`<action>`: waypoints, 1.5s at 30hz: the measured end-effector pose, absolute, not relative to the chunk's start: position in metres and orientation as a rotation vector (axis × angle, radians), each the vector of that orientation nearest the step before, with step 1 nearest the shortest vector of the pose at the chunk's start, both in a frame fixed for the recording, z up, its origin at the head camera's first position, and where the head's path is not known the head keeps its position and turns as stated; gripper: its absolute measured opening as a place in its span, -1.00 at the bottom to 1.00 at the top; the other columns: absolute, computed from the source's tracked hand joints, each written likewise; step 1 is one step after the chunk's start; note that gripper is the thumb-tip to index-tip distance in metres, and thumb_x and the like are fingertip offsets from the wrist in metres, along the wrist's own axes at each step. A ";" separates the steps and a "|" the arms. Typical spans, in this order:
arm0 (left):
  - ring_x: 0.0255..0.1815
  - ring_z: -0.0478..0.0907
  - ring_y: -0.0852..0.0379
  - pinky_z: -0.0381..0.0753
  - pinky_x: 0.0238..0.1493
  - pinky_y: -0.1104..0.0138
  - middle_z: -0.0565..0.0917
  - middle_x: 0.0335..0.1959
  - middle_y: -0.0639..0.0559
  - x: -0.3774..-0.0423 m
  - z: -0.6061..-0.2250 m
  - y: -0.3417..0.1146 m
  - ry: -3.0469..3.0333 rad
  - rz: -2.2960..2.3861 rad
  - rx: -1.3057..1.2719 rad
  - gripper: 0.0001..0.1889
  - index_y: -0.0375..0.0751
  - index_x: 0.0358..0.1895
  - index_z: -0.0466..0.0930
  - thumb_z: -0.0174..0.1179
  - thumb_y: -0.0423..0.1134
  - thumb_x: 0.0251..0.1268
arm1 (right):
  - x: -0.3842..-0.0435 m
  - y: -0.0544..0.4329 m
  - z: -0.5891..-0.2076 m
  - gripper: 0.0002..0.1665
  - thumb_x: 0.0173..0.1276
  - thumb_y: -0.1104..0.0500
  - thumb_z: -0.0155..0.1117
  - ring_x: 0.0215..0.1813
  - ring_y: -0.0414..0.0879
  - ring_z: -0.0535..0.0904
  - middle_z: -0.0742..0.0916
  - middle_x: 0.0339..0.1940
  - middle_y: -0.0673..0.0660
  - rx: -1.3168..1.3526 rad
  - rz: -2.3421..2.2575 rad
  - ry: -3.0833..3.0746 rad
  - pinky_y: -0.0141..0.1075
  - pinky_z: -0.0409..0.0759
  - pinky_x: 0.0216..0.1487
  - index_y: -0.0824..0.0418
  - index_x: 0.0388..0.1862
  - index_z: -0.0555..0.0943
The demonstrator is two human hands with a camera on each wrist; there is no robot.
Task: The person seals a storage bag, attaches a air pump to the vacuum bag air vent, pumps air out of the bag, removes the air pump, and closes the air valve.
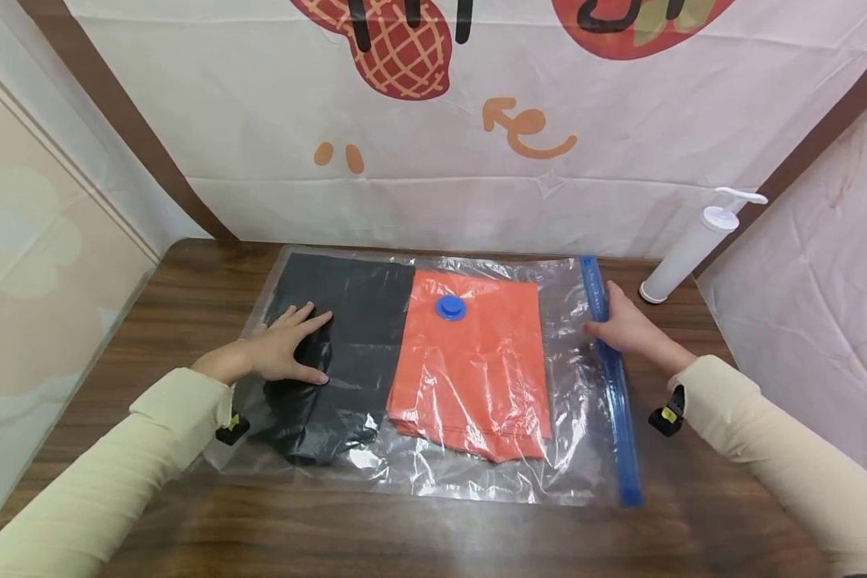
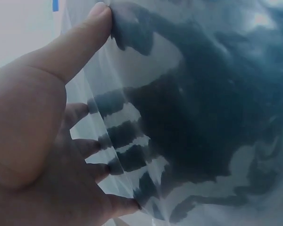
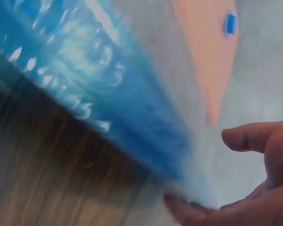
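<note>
A clear vacuum storage bag (image 1: 470,486) lies flat on the table, with a round blue valve (image 1: 451,307) on top. Inside it are a folded black cloth-like item (image 1: 361,321) on the left and a folded orange-red one (image 1: 477,361) in the middle. My left hand (image 1: 278,349) rests with spread fingers on the bag over the black item; the left wrist view shows the fingertips (image 2: 100,10) touching the film. At the blue zip strip (image 1: 624,433) on the right edge is my right hand (image 1: 632,325), its thumb (image 3: 245,136) held apart from its fingers.
A white hand pump (image 1: 689,253) stands upright at the back right corner of the brown wooden table (image 1: 405,538). Printed cloth sheets (image 1: 441,209) hang behind the table and along both sides.
</note>
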State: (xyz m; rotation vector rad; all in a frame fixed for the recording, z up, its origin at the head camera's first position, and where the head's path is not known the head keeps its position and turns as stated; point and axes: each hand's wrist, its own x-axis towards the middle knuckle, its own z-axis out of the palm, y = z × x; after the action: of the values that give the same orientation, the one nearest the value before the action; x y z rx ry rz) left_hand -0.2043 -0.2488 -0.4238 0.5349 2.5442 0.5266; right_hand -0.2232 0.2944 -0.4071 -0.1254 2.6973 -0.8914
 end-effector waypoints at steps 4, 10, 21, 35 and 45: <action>0.56 -0.33 -0.57 -0.21 0.28 -0.58 -0.21 0.60 -0.50 -0.201 -0.424 -0.251 2.569 0.529 0.550 0.16 -0.27 0.63 -0.03 0.44 0.22 0.15 | -0.208 0.291 -0.406 0.12 0.37 0.06 0.38 0.46 0.67 0.00 0.10 0.45 0.75 -0.344 -0.683 2.780 0.45 0.08 0.40 0.64 0.53 -0.06; 0.56 -0.31 -0.57 -0.21 0.29 -0.57 -0.19 0.60 -0.51 -0.194 -0.423 -0.255 2.569 0.541 0.568 0.12 -0.27 0.62 0.02 0.41 0.24 0.17 | -0.176 0.286 -0.415 0.33 0.14 -0.15 0.60 0.49 0.67 -0.11 -0.02 0.51 0.71 -0.596 -0.614 2.691 0.48 0.04 0.38 0.51 0.57 0.05; 0.56 -0.36 -0.57 -0.25 0.24 -0.61 -0.27 0.59 -0.53 -0.184 -0.426 -0.256 2.534 0.524 0.580 0.30 -0.26 0.64 -0.07 0.56 0.22 -0.06 | -0.159 0.289 -0.441 0.57 -0.02 -0.32 0.62 0.56 0.58 -0.21 -0.06 0.56 0.65 -0.706 -0.519 2.625 0.41 -0.08 0.46 0.44 0.62 -0.09; 0.55 -0.38 -0.59 -0.21 0.21 -0.63 -0.30 0.58 -0.56 -0.183 -0.426 -0.255 2.527 0.544 0.521 0.31 -0.23 0.65 -0.13 0.56 0.20 -0.03 | -0.181 0.293 -0.451 0.56 0.01 -0.36 0.58 0.57 0.55 -0.23 -0.06 0.57 0.64 -0.777 -0.547 2.638 0.43 -0.08 0.45 0.43 0.63 -0.09; 0.55 -0.37 -0.59 -0.22 0.21 -0.63 -0.29 0.58 -0.57 -0.188 -0.427 -0.258 2.537 0.544 0.517 0.30 -0.25 0.64 -0.10 0.57 0.19 -0.04 | -0.185 0.288 -0.448 0.54 0.04 -0.30 0.60 0.59 0.52 -0.26 -0.09 0.59 0.60 -0.716 -0.495 2.617 0.38 -0.12 0.49 0.45 0.62 -0.10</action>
State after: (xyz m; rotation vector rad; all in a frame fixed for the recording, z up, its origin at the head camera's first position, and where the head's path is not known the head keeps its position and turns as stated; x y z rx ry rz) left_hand -0.1884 -0.2583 -0.4274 0.5174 2.5367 0.5442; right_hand -0.1854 0.2878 -0.4481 -0.7162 2.6168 -0.4945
